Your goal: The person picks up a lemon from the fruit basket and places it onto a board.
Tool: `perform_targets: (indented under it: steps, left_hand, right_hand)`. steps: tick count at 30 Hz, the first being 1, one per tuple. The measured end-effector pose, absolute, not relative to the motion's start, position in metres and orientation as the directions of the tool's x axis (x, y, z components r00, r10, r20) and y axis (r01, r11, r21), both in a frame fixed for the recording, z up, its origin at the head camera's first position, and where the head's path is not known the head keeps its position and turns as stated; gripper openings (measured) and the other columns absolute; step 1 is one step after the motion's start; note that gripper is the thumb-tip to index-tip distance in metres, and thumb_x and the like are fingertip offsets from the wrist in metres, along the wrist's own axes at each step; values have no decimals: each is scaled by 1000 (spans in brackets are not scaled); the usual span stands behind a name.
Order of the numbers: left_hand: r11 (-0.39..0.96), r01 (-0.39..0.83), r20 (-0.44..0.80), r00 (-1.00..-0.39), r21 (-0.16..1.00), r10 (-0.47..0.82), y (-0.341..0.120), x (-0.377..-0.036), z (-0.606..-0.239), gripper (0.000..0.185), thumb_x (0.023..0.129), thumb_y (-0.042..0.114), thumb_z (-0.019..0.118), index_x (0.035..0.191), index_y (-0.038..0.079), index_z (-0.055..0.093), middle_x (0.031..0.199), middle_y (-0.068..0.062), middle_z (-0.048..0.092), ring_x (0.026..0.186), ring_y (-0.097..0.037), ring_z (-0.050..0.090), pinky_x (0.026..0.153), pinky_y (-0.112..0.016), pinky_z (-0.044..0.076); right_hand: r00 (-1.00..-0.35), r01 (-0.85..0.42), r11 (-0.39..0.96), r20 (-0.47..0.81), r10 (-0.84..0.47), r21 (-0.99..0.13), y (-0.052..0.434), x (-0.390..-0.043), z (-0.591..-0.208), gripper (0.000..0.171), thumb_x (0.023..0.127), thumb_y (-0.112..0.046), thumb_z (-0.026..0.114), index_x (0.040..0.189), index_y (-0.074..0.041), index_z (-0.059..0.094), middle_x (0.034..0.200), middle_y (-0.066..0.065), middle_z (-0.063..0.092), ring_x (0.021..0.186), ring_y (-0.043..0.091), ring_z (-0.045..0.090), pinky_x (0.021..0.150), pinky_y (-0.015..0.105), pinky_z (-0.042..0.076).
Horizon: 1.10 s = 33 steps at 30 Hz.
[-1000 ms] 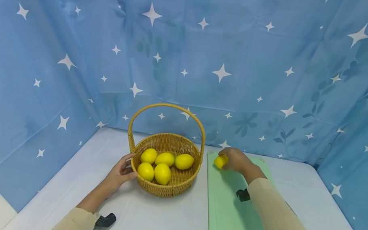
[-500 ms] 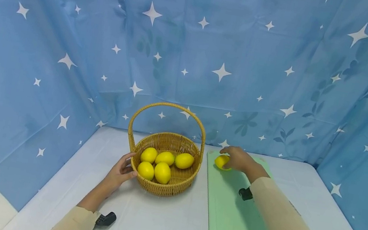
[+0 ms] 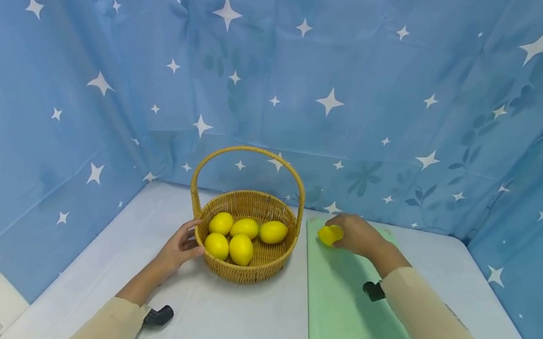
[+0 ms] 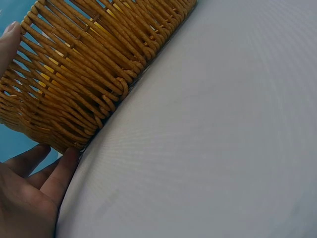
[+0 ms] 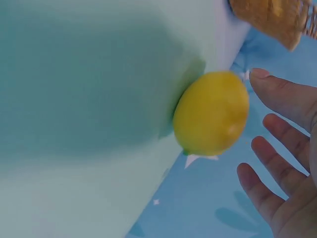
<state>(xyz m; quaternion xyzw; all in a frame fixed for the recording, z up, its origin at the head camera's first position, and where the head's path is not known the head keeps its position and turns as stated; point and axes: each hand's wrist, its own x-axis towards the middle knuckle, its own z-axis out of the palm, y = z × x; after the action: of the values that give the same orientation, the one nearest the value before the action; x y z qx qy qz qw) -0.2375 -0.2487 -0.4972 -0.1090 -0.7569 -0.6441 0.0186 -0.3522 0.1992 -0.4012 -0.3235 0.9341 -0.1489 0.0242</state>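
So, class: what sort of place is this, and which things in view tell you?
Probably a staged tabletop set, not a real kitchen: a starry blue cloth curtains a white table bearing only a basket of lemons and a green cutting board.

In the head view, the far side of the loose yellow lemon (image 3: pixel 329 235) is covered by the right hand (image 3: pixel 355 235). The woven wicker basket (image 4: pixel 74 64) is cut off at the left wrist view's upper left.

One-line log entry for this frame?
left hand: touches woven wicker basket | right hand: open beside yellow lemon | lemon: on green cutting board | basket: five lemons
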Motion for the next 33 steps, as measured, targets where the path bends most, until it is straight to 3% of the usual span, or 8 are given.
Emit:
perform_targets:
  steps: [4, 13, 19, 26, 33]
  left_hand:
    - [147, 186, 165, -976, 972, 141, -249, -238, -497, 69, 94, 15, 67, 152, 21, 29, 151, -22, 33, 129, -39, 43, 100, -48, 42]
    - [133, 176, 156, -976, 975, 153, -250, -239, -496, 69, 95, 13, 65, 152, 21, 28, 152, -23, 30, 130, -41, 41, 102, -52, 39]
    - [124, 157, 136, -977, 980, 164, -250, -238, -492, 71, 96, 8, 63, 154, 16, 24, 153, -27, 25, 132, -44, 37, 103, -56, 36]
    - [130, 161, 136, -974, 978, 184, -242, -222, -469, 71, 96, 9, 63, 154, 8, 22, 152, -31, 24, 131, -47, 36, 103, -54, 38]
    - [131, 169, 145, -974, 977, 175, -246, -227, -478, 72, 95, 12, 65, 154, 13, 24, 152, -30, 25, 132, -47, 36, 103, -54, 38]
  right_hand:
    - [-741, -660, 705, 70, -668, -259, 192, -340, -398, 48, 79, -9, 81, 124, -6, 66, 125, 12, 61, 118, 35, 53, 98, 54, 43]
    - [-654, -755, 640, 95, -751, -142, 161, -311, -381, 44, 90, -28, 72, 129, -12, 62, 129, 5, 59, 120, 27, 54, 97, 44, 46]
    - [-575, -818, 565, 156, -803, -104, 138, -298, -371, 38, 91, -22, 71, 127, -10, 63, 124, 5, 61, 115, 24, 56, 95, 41, 47]
    - [-580, -814, 572, 151, -800, -101, 116, -297, -371, 39, 92, -22, 69, 129, -12, 62, 127, 2, 60, 115, 22, 56, 95, 38, 48]
    - [-566, -823, 542, 180, -804, -169, 94, -298, -376, 38, 92, -18, 69, 128, -9, 63, 126, 3, 60, 114, 21, 57, 93, 36, 49]
